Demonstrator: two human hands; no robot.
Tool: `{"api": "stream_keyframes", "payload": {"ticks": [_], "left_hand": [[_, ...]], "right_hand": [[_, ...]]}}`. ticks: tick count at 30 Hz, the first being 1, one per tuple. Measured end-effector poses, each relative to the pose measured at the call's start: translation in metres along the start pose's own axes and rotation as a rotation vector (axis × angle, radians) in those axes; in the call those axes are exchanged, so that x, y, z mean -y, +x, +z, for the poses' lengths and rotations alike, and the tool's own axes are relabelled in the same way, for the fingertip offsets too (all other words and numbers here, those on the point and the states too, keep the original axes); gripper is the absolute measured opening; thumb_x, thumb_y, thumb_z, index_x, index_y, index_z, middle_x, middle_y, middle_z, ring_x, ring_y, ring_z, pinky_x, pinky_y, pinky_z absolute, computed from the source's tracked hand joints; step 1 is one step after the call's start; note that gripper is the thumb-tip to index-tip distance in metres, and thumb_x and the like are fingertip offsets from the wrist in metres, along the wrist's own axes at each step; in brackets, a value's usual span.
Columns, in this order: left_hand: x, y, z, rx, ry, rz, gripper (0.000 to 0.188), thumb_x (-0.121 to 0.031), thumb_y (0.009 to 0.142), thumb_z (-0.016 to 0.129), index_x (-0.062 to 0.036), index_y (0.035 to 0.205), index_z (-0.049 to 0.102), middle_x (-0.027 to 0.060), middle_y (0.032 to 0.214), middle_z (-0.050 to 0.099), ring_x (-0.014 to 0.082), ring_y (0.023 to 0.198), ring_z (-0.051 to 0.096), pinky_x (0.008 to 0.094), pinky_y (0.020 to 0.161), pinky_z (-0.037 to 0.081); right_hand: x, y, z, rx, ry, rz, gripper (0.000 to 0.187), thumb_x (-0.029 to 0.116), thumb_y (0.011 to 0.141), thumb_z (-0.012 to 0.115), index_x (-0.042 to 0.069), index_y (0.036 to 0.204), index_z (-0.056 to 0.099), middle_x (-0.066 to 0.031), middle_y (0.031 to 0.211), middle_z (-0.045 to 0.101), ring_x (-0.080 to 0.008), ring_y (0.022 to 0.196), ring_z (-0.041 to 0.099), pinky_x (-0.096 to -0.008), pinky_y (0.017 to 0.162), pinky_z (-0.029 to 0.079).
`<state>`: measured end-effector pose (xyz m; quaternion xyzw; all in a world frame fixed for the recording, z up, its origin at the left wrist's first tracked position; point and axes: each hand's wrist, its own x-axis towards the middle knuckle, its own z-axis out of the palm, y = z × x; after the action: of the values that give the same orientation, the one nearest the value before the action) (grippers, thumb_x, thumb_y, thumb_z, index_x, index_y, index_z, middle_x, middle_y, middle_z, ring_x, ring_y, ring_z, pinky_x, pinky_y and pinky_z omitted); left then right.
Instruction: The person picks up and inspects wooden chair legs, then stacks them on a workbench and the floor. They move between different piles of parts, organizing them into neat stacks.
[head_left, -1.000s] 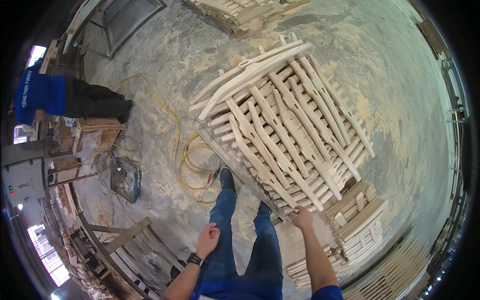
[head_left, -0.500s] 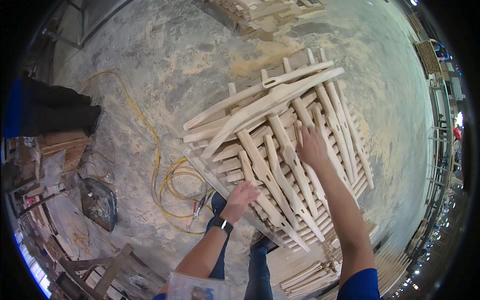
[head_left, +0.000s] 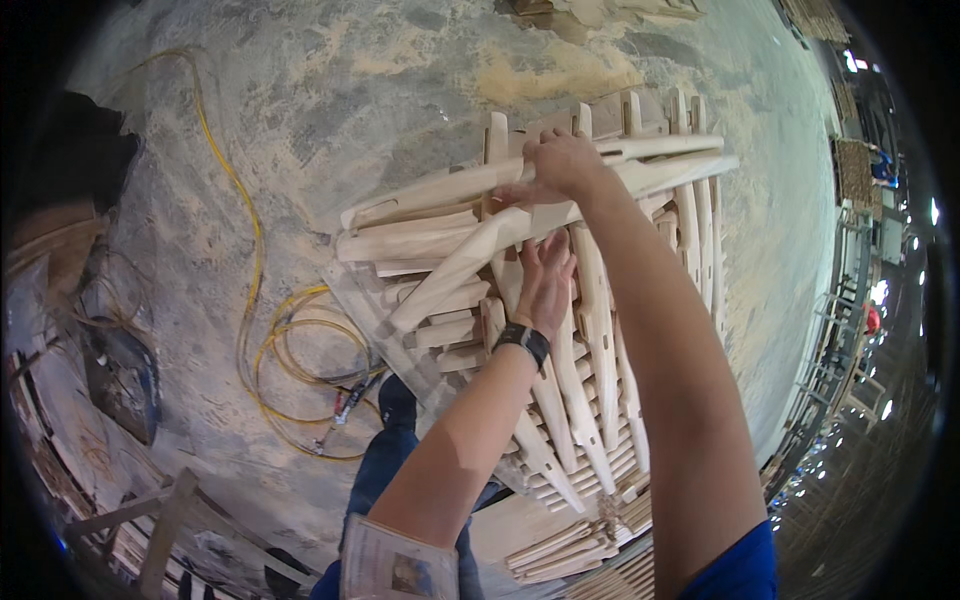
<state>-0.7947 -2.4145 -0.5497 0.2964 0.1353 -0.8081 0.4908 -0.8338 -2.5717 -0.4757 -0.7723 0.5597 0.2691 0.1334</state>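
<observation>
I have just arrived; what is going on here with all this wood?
A person reaches over a pile of shaped wooden pieces. The right grip is at the crosswise pieces near the far end; the left grip is by the nearer crosswise one. Whether either holds wood firmly is hard to tell. A yellow hose lies on the floor to the left.
</observation>
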Motion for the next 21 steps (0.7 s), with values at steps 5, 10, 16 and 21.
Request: {"api": "stream_keyframes", "payload": {"ticks": [5,10,16,21], "left_hand": [[-0.001,0.002,-0.003,-0.017,-0.244,-0.004,0.053,-0.029,0.087,0.074,-0.0061,0.128,0.051,0.0053,0.134,0.053,0.021,0.131,0.044,0.0432,0.114,0.032],[-0.009,-0.042,0.001,-0.076,-0.215,-0.071,0.042,-0.025,0.09,0.07,-0.0074,0.125,0.054,0.0039,0.125,0.058,0.0187,0.118,0.054,0.0356,0.104,0.044],[-0.023,-0.181,-0.007,-0.186,-0.139,-0.04,0.05,-0.024,0.092,0.068,-0.0166,0.136,0.046,0.0001,0.127,0.054,0.0178,0.122,0.049,0.0406,0.11,0.037],[-0.055,-0.335,0.033,-0.117,0.021,0.308,0.064,-0.043,0.093,0.06,-0.0113,0.143,0.037,0.0027,0.136,0.047,0.0184,0.131,0.043,0.0431,0.112,0.033]], "right_hand": [[0.009,-0.006,0.02,0.503,0.137,0.079,0.102,0.092,0.058,0.055,0.005,0.108,0.073,-0.0175,0.118,0.067,-0.0354,0.118,0.059,-0.0434,0.101,0.045],[0.007,-0.033,0.008,0.574,0.387,0.108,0.114,0.095,0.055,0.054,-0.005,0.108,0.07,-0.0245,0.12,0.064,-0.0378,0.115,0.06,-0.0428,0.097,0.047],[0.084,-0.144,-0.038,0.506,0.454,-0.032,0.103,0.091,0.072,0.036,-0.002,0.093,0.073,-0.0293,0.094,0.068,-0.0425,0.092,0.067,-0.0463,0.082,0.053],[0.158,-0.27,-0.097,0.465,0.63,-0.203,0.085,0.072,0.089,0.035,-0.001,0.13,0.048,-0.0252,0.086,0.07,-0.0447,0.087,0.067,-0.0495,0.082,0.052]]}}
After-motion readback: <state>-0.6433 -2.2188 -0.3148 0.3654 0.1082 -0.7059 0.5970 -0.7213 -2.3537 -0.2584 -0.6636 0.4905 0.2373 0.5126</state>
